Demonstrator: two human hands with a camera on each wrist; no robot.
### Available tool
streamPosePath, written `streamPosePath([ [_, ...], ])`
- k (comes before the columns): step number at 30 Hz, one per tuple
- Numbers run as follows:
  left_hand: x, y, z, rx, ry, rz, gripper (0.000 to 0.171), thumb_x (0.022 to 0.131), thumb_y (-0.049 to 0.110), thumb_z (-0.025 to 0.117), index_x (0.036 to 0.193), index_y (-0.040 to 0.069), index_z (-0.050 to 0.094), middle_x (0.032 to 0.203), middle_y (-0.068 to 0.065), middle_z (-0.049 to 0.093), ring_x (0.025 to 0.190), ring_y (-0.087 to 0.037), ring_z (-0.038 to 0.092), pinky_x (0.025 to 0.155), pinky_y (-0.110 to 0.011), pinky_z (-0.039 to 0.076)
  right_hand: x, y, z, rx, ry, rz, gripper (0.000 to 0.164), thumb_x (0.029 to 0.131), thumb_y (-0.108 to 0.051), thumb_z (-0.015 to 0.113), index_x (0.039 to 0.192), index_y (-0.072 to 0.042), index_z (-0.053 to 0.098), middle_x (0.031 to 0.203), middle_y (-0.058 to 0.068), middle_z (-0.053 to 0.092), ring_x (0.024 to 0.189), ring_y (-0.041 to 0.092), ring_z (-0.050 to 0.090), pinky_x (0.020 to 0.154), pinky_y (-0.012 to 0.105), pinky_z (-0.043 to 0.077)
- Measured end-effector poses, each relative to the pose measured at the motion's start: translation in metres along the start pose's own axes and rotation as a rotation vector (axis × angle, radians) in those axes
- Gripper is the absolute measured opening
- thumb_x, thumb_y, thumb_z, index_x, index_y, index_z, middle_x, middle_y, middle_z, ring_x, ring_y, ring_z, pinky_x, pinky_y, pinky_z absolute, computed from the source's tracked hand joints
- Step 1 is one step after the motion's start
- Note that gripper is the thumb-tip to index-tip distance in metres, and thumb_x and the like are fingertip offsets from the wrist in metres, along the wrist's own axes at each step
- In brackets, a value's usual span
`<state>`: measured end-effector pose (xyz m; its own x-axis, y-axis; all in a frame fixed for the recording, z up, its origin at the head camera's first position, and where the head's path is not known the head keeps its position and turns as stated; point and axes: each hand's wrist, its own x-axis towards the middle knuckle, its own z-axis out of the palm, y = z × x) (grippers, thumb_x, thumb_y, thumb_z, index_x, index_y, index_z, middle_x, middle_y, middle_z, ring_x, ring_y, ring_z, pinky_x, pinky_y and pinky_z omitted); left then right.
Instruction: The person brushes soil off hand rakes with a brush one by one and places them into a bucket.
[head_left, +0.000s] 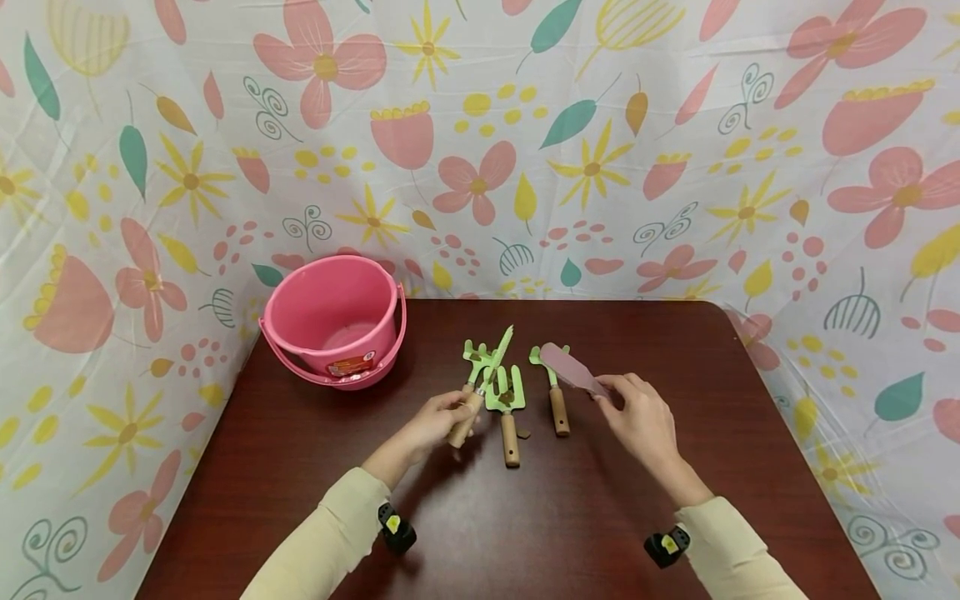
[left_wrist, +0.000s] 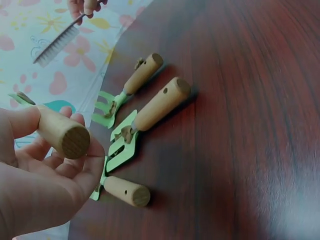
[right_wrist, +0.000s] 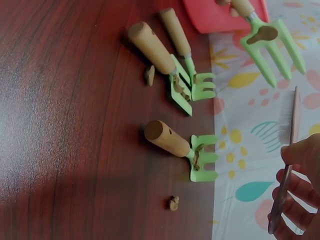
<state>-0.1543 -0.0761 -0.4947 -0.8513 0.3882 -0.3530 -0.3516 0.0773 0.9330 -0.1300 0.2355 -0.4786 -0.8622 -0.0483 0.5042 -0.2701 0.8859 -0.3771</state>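
Observation:
My left hand [head_left: 438,423] grips the wooden handle [left_wrist: 62,131] of a small green garden fork, raised above the table with its tines pointing away. A brown, dirt-like patch marks the held fork [right_wrist: 270,42] in the right wrist view. My right hand [head_left: 641,417] holds a pink brush [head_left: 572,367] by its thin handle, apart from the fork; its pale bristles [left_wrist: 60,46] show in the left wrist view. On the table below lie another green fork [head_left: 510,425] and two small green rakes, one at left [right_wrist: 177,37] and one at right [head_left: 559,408], with brown bits on them.
A pink bucket [head_left: 330,333] with its handle down stands at the table's back left. Loose brown bits [right_wrist: 173,203] lie on the dark wooden table [head_left: 562,533]. A flowered cloth [head_left: 480,167] hangs behind and beside the table.

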Motion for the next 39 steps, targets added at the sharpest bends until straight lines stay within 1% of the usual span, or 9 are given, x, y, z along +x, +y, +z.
streamPosePath([
  [5, 0.003, -0.003, 0.003, -0.083, -0.041, -0.016, 0.04, 0.096, 0.013, 0.043, 0.132, -0.004, 0.041, 0.093, -0.009, 0.064, 0.075, -0.017, 0.06, 0.065, -0.031, 0.049, 0.002, -0.004, 0.001, 0.011, -0.007, -0.002, 0.027, 0.073, -0.014, 0.075, 0.1, -0.014, 0.069, 0.086, 0.004, 0.064, 0.067, 0.017, 0.054, 0.052, 0.033, 0.04],
  [8, 0.004, -0.004, 0.005, -0.128, -0.06, -0.018, 0.041, 0.096, 0.015, 0.043, 0.132, -0.005, 0.04, 0.095, -0.009, 0.062, 0.076, -0.017, 0.059, 0.067, -0.032, 0.049, 0.003, -0.006, 0.001, 0.019, -0.011, -0.011, 0.027, 0.074, -0.015, 0.075, 0.1, -0.015, 0.068, 0.085, 0.002, 0.063, 0.067, 0.016, 0.054, 0.052, 0.032, 0.04],
  [15, 0.007, -0.008, 0.011, -0.289, -0.083, -0.01, 0.045, 0.096, 0.015, 0.042, 0.135, -0.006, 0.033, 0.099, -0.011, 0.06, 0.074, -0.015, 0.058, 0.067, -0.028, 0.047, 0.005, -0.014, 0.004, 0.048, -0.019, -0.027, 0.026, 0.074, -0.014, 0.074, 0.099, -0.016, 0.069, 0.085, 0.0, 0.063, 0.067, 0.017, 0.054, 0.052, 0.031, 0.039],
  [21, 0.009, -0.011, 0.017, -0.395, -0.084, -0.017, 0.041, 0.098, 0.015, 0.039, 0.134, -0.003, 0.034, 0.092, -0.004, 0.058, 0.07, -0.013, 0.057, 0.064, -0.027, 0.047, 0.006, -0.023, 0.005, 0.058, -0.043, -0.029, 0.025, 0.075, -0.015, 0.074, 0.099, -0.017, 0.069, 0.087, -0.001, 0.063, 0.066, 0.015, 0.052, 0.052, 0.029, 0.037],
  [26, 0.008, -0.013, 0.018, -0.454, -0.116, -0.017, 0.039, 0.098, 0.017, 0.039, 0.131, -0.002, 0.035, 0.091, -0.002, 0.057, 0.072, -0.013, 0.055, 0.065, -0.027, 0.047, 0.008, -0.029, 0.008, 0.073, -0.05, -0.032, 0.025, 0.075, -0.015, 0.074, 0.099, -0.019, 0.069, 0.087, -0.003, 0.063, 0.067, 0.013, 0.052, 0.052, 0.028, 0.038],
  [31, 0.007, -0.012, 0.019, -0.5, -0.154, -0.011, 0.042, 0.098, 0.019, 0.039, 0.132, -0.004, 0.033, 0.09, -0.001, 0.057, 0.072, -0.012, 0.056, 0.065, -0.027, 0.047, 0.008, -0.036, 0.013, 0.094, -0.055, -0.074, 0.025, 0.075, -0.014, 0.074, 0.099, -0.02, 0.069, 0.086, -0.005, 0.062, 0.068, 0.011, 0.05, 0.052, 0.027, 0.038],
  [35, 0.006, -0.013, 0.021, -0.511, -0.178, -0.016, 0.048, 0.099, 0.019, 0.036, 0.137, -0.007, 0.025, 0.09, -0.001, 0.056, 0.072, -0.011, 0.055, 0.064, -0.026, 0.047, 0.008, -0.043, 0.018, 0.105, -0.069, -0.111, 0.025, 0.074, -0.015, 0.075, 0.098, -0.019, 0.069, 0.086, -0.005, 0.063, 0.069, 0.01, 0.051, 0.054, 0.027, 0.039],
  [37, 0.006, -0.015, 0.022, -0.516, -0.191, -0.022, 0.047, 0.099, 0.019, 0.035, 0.137, -0.007, 0.025, 0.09, -0.001, 0.056, 0.072, -0.012, 0.054, 0.065, -0.027, 0.047, 0.008, -0.047, 0.02, 0.11, -0.078, -0.125, 0.025, 0.074, -0.015, 0.075, 0.098, -0.019, 0.07, 0.086, -0.005, 0.062, 0.069, 0.01, 0.05, 0.054, 0.027, 0.039],
  [39, 0.006, -0.016, 0.022, -0.516, -0.205, -0.025, 0.043, 0.1, 0.019, 0.034, 0.133, -0.007, 0.028, 0.089, -0.001, 0.056, 0.072, -0.012, 0.054, 0.065, -0.027, 0.047, 0.009, -0.051, 0.022, 0.114, -0.085, -0.139, 0.025, 0.074, -0.015, 0.075, 0.098, -0.02, 0.07, 0.086, -0.006, 0.062, 0.068, 0.01, 0.049, 0.054, 0.026, 0.039],
])
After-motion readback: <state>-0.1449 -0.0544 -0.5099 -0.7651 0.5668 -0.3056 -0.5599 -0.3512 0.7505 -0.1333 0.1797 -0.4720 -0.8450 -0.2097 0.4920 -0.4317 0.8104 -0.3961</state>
